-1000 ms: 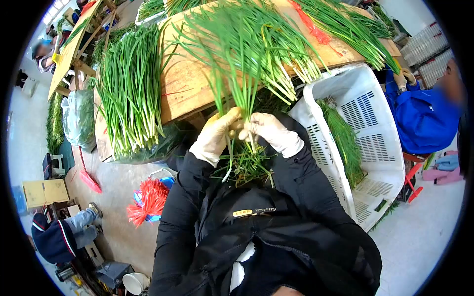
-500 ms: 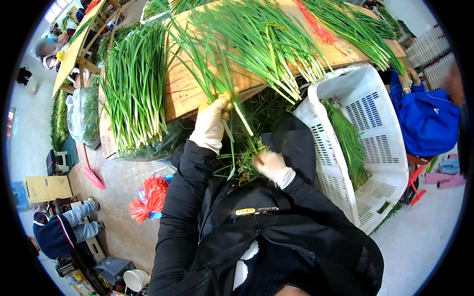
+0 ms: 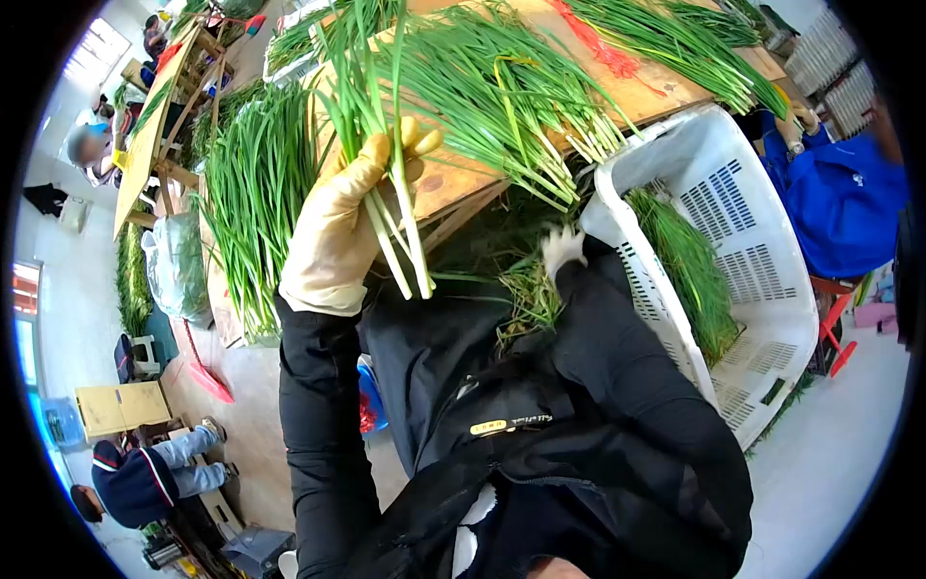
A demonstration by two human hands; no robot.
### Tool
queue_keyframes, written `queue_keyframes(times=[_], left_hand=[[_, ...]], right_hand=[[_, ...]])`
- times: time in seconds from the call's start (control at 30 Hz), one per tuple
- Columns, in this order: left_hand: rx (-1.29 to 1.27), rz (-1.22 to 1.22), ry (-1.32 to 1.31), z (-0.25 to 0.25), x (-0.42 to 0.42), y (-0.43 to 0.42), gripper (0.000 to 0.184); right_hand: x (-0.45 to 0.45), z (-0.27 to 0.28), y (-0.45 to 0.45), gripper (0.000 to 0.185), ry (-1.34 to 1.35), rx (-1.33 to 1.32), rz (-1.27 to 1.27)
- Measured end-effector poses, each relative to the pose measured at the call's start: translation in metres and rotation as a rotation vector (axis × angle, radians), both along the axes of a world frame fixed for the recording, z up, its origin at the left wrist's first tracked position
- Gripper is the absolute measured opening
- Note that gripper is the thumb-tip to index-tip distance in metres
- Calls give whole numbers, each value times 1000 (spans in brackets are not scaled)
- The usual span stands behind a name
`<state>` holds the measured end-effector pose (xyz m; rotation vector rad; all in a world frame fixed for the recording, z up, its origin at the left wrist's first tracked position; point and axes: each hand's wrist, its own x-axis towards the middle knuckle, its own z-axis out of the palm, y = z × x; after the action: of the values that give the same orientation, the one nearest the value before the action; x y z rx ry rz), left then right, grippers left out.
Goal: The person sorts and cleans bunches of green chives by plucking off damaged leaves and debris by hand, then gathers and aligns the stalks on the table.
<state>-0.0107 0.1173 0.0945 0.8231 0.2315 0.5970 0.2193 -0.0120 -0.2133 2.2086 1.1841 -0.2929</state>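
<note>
My left hand (image 3: 347, 207), in a pale glove, grips a few garlic chives (image 3: 397, 217). Their leaves point up and away, and the white stalk ends hang below the hand. My right hand (image 3: 562, 249), also gloved, is at the table edge left of the basket, its fingers spread and somewhat blurred. Just below it, a tangle of loose leaf trimmings (image 3: 529, 301) lies on my dark apron (image 3: 424, 338). On the wooden table (image 3: 449, 185), a thick pile of garlic chives (image 3: 256, 193) lies left of my left hand and another pile (image 3: 521, 96) lies to its right.
A white plastic basket (image 3: 666, 318) with greens inside stands at my right. Red ties (image 3: 603, 43) lie on the table. A person in blue (image 3: 839, 207) works at the far right, and another person (image 3: 145, 482) is at the lower left. A filled plastic bag (image 3: 178, 265) stands left.
My left hand has risen and moved left with the chives, which now look fewer and cleaner at the stalks. My right hand has moved up and right, away from the trimmings on my lap.
</note>
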Motion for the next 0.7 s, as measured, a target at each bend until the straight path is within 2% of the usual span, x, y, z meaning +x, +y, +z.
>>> queue_keyframes(times=[0.03, 0.1, 0.13, 0.17, 0.2, 0.23, 0.27, 0.3, 0.33, 0.37, 0.4, 0.43, 0.5, 0.53, 0.6, 0.63, 0.7], left_hand=[[8, -48, -53, 3, 1, -6, 37], [-61, 11, -78, -9, 15, -16, 34], [-125, -9, -115, -30, 20, -15, 32], [-211, 18, -44, -55, 23, -17, 32], [-317, 45, 48, -76, 26, -22, 35], [-430, -49, -73, -121, 26, -20, 38], [-531, -37, -22, -133, 25, -29, 43], [-548, -87, -46, -147, 26, -35, 51], [-616, -71, -25, -145, 28, -40, 55], [-681, -56, -4, -136, 32, -43, 58], [-664, 16, 105, -126, 37, -47, 60], [-662, 18, 102, -123, 36, -46, 60], [-622, -159, -54, -117, 31, -39, 55], [-526, -158, -60, -110, 29, -38, 49], [-532, -122, -48, -111, 20, -35, 44], [-527, -98, -36, -115, 16, -34, 43], [-559, -94, -33, -124, 9, -32, 41]], right_hand=[[18, 37, 10, 51, 164, 120, 100], [68, -23, 35, 38, 471, 252, -107], [46, 74, 16, 29, 517, 192, 226], [44, 69, 5, 23, 502, 76, 452], [14, 146, -11, 23, 675, 60, 440], [8, 170, -24, 22, 1037, 239, 546], [-4, 201, -27, 24, 1230, 347, 481], [-6, 210, -23, 25, 1116, 476, 513], [-10, 235, -20, 23, 873, 630, 486], [-11, 237, -4, 25, 822, 1107, 645], [-7, 246, 5, 27, 510, 1014, 629], [0, 241, 25, 41, 431, 1005, 651], [7, 225, 58, 37, 297, 1004, 632], [16, 215, 72, 37, 295, 1007, 639], [31, 200, 92, 24, 453, 834, 592], [34, 204, 93, 24, 454, 831, 595], [33, 224, 90, 10, 1063, 1148, 529]])
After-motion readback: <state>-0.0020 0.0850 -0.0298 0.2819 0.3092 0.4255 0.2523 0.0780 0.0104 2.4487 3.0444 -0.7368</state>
